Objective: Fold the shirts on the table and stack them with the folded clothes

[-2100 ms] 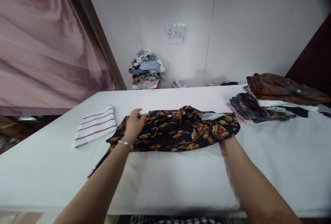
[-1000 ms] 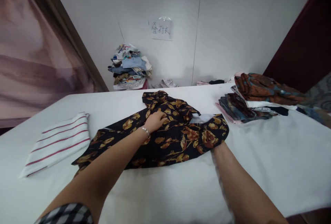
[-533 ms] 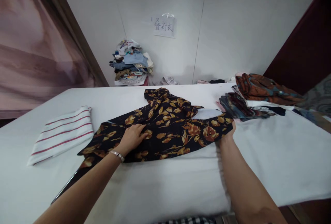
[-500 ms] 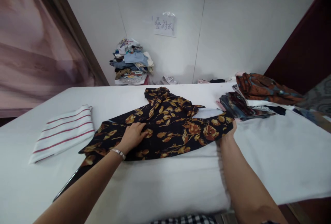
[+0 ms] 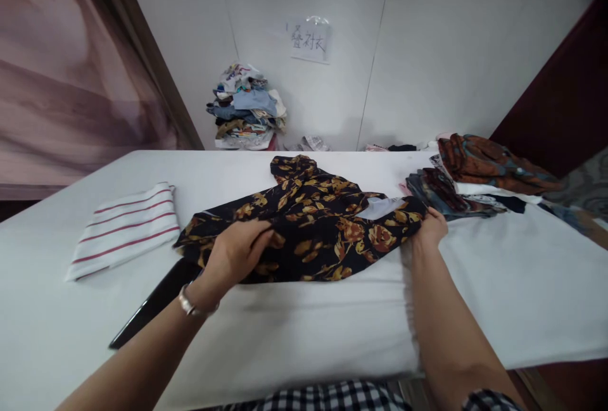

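A black shirt (image 5: pixel 327 243) with a gold and rust flower print lies partly spread across the table in front of me. My left hand (image 5: pixel 240 249) has its fingers closed on the shirt's near-left part, lifting the cloth a little. At the other end my right hand (image 5: pixel 431 226) pinches the shirt's right edge, thumb on top. A patch of pale cloth (image 5: pixel 375 209) shows in a gap near that end. To the left, a folded white cloth with red stripes (image 5: pixel 128 230) lies flat. A dark flat object (image 5: pixel 154 303) with a shiny edge is partly hidden under my left forearm.
The white-covered table (image 5: pixel 304 335) reaches to the wall. Folded garments (image 5: pixel 437 189) and an orange-brown patterned garment (image 5: pixel 494 161) are piled at the right. A tall heap of clothes (image 5: pixel 247 110) stands at the back, below a handwritten paper sign (image 5: pixel 310 40). A pink curtain (image 5: pixel 71 82) hangs at left.
My left hand has gone from lying flat on the shirt to gripping and raising its cloth. The shirt's left end has shifted right, uncovering more of the dark flat object.
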The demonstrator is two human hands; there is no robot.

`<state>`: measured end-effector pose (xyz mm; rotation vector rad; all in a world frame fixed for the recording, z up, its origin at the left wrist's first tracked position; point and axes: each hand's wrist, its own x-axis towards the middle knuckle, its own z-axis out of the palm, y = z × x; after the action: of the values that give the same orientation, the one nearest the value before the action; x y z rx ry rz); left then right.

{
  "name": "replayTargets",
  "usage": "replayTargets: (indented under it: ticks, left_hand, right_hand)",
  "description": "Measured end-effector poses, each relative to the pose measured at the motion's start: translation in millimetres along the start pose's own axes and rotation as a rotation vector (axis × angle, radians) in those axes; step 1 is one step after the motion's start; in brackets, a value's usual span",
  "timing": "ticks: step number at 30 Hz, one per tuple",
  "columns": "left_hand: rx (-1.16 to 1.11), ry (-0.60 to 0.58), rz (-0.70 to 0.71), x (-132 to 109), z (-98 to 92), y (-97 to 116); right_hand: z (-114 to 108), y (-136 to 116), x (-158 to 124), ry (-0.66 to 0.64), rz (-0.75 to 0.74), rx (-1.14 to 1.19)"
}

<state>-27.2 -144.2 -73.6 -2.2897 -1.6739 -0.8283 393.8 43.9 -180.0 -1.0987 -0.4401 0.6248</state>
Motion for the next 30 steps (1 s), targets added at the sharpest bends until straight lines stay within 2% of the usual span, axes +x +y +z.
replayTargets:
  ticks: [2,3,6,8,9,12,14,15,17,20,22,24,26,28,30]
  left_hand:
    - [-0.068,-0.07,0.125,-18,-4.1,28]
    - [-0.105,-0.123,0.2,-28,-3.1,43]
    - [-0.2,-0.276,0.36,-53,6.5,77]
    - [-0.249,-0.299,0.386,-61,11.3,90]
    - [-0.268,-0.292,0.381,-61,11.5,94]
    - [-0.299,-0.216,0.37,-54,2.4,97]
    - [-0.29,-0.135,0.355,-47,-8.8,94]
    - [-0.282,-0.095,0.348,-46,-14.4,92]
    - [-0.264,-0.037,0.327,-48,-23.1,85]
    - [-0.25,-0.007,0.255,-64,-24.1,67]
    - [-0.232,-0.039,0.142,-81,-16.7,52]
    - [-0.189,-0.168,-0.001,-95,-6.6,39]
    - [-0.137,-0.387,-0.132,-101,1.6,32]
    - [-0.125,-0.582,-0.203,-98,4.8,30]
    - [-0.136,-0.649,-0.22,-85,3.6,30]
  right_hand:
    - [4,-10,0,0.14,-0.135,-0.094]
    - [7,-16,-3,0.163,-0.228,-0.144]
    - [17,-36,-25,0.008,-0.492,-0.274]
    - [24,-46,-50,-0.229,-0.554,-0.311]
    - [26,-51,-64,-0.398,-0.541,-0.323]
    - [29,-56,-108,-1.012,-0.379,-0.403]
    - [28,-56,-134,-1.361,-0.332,-0.511]
    - [28,-56,-144,-1.482,-0.361,-0.575]
    - [26,-59,-160,-1.622,-0.477,-0.709]
    - [15,-77,-173,-1.65,-0.627,-0.808]
    - [-1,-94,-178,-1.659,-0.623,-0.755]
    - [-21,-109,-183,-1.692,-0.53,-0.722]
    - [-42,-116,-189,-1.716,-0.446,-0.781]
    - [-61,-115,-192,-1.68,-0.392,-0.87]
    - [-76,-110,-188,-1.58,-0.323,-0.904]
